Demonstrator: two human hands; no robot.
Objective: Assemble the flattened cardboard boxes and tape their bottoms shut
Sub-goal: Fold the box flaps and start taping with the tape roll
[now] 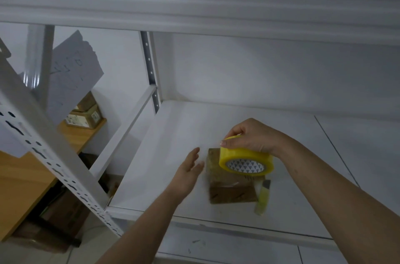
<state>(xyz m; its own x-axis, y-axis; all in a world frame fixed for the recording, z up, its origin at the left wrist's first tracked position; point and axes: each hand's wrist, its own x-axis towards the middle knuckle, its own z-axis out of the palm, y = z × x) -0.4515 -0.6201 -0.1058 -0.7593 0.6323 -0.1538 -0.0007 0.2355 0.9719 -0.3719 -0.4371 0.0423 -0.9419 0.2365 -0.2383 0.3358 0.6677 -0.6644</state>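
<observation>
Head view, looking down onto the white metal shelf board, and your right hand has the yellow roll of packing tape, fingers and thumb curled over its rim, the roll tilted so its patterned core faces you. It sits just above the small brown cardboard box, which lies flat on the shelf, glossy tape strips across its top face. Your left hand is beside the box on its left, fingers straight and loose, holding nothing; whether the fingertips touch the cardboard, you cannot tell through the blur. Just right of the box, a yellow-handled utility knife lies on the shelf, close against the box's edge. Off to the left, past the perforated white upright, more brown cartons sit on a wooden table.
</observation>
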